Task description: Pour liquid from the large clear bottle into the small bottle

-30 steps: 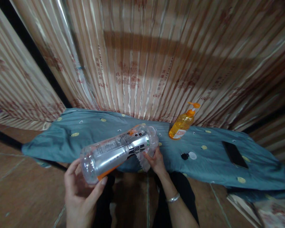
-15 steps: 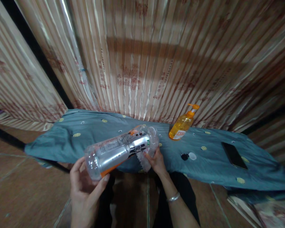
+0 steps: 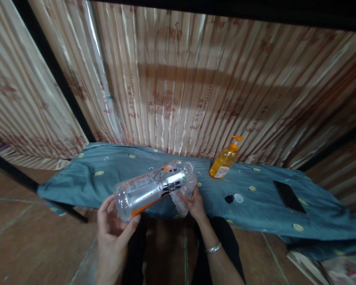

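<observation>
A large clear plastic bottle (image 3: 154, 190) with a silver, black and orange label lies tilted across my view, its neck end up to the right. My left hand (image 3: 115, 233) grips its base, thumb below and fingers behind. My right hand (image 3: 194, 204) is closed at the neck end, pinching a whitish, cloth-like piece (image 3: 180, 205) with a ragged edge against the bottle's underside. What exactly that piece is made of I cannot make out. The fingertips of my right hand are partly hidden behind the bottle and the piece.
On the blue-green bedsheet (image 3: 255, 209) stands a yellow pump bottle (image 3: 224, 161) with an orange top. Small black and white discs (image 3: 234, 198) lie near it, and a black phone (image 3: 289, 196) lies farther right. A striped curtain (image 3: 178, 91) hangs behind; dark poles (image 3: 53, 67) frame the bed.
The view has tilted up slightly, so a dark bar shows along the top. Both hands keep their hold, and the bottle appears slightly farther right at its base.
</observation>
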The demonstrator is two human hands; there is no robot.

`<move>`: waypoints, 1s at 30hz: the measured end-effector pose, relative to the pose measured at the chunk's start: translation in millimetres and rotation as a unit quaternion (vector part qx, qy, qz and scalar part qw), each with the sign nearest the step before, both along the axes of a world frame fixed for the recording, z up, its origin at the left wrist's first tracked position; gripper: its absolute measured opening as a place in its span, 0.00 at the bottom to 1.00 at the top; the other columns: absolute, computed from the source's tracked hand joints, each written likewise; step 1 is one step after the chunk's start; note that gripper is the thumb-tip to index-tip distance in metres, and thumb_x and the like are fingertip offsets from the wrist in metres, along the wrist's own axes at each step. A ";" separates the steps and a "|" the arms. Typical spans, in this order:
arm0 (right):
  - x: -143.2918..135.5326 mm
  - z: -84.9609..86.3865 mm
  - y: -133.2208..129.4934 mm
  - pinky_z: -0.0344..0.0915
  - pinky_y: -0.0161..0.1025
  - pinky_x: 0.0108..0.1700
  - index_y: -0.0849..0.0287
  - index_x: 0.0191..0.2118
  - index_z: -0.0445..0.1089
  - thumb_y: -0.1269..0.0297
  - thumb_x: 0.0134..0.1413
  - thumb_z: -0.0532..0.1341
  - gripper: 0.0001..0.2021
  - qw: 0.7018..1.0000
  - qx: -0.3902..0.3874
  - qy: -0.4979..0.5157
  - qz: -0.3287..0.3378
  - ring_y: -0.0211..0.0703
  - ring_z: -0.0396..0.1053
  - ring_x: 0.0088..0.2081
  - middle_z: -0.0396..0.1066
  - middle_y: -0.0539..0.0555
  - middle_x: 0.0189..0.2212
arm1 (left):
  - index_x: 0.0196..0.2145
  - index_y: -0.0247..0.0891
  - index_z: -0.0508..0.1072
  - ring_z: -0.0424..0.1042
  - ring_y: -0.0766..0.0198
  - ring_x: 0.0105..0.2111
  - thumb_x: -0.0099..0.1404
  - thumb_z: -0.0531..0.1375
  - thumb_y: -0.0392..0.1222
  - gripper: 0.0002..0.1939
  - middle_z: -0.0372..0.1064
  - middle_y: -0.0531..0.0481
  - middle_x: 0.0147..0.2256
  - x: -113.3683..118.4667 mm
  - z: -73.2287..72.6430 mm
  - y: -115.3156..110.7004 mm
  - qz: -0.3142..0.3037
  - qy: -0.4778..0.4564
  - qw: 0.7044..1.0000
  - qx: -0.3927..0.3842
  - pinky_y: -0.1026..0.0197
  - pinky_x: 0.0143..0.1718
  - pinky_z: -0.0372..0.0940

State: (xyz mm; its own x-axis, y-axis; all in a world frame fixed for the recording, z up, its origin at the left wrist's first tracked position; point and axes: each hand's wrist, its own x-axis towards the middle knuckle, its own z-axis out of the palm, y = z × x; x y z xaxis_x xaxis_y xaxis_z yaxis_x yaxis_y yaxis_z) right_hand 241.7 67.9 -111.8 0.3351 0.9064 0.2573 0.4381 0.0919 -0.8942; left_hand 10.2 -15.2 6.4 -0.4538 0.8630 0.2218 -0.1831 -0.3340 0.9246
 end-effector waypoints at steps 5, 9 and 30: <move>-0.8 -0.4 1.2 0.74 0.51 0.50 0.60 0.59 0.62 0.50 0.45 0.65 0.35 0.999 -0.026 0.025 0.002 0.59 0.77 0.48 0.78 0.62 0.48 | 0.52 0.50 0.71 0.73 0.58 0.50 0.46 0.77 0.43 0.36 0.72 0.50 0.51 -1.3 -0.7 0.0 -0.001 0.003 1.000 -0.008 0.65 0.44 0.70; -3.4 1.2 1.6 0.75 0.50 0.48 0.60 0.61 0.61 0.51 0.45 0.65 0.36 0.999 -0.019 0.040 0.008 0.58 0.78 0.46 0.78 0.61 0.47 | 0.53 0.51 0.70 0.73 0.57 0.51 0.45 0.77 0.43 0.38 0.72 0.51 0.50 -5.2 -4.2 0.2 0.000 0.002 1.000 -0.017 0.64 0.45 0.71; -3.4 -10.2 4.0 0.74 0.48 0.52 0.59 0.61 0.62 0.57 0.48 0.65 0.33 0.999 -0.001 0.028 0.018 0.56 0.78 0.48 0.79 0.59 0.48 | 0.53 0.49 0.69 0.73 0.52 0.49 0.41 0.78 0.48 0.41 0.72 0.48 0.52 -15.4 -2.7 -2.0 0.016 0.031 0.997 -0.067 0.62 0.39 0.73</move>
State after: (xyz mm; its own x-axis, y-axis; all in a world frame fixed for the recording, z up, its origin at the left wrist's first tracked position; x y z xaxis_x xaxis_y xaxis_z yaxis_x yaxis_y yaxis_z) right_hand 238.3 71.9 -122.1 0.3163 0.9184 0.2377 0.3831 0.1056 -0.9177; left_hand -5.2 -17.2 3.8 -0.4709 0.8721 0.1334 -0.1155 -0.2108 0.9707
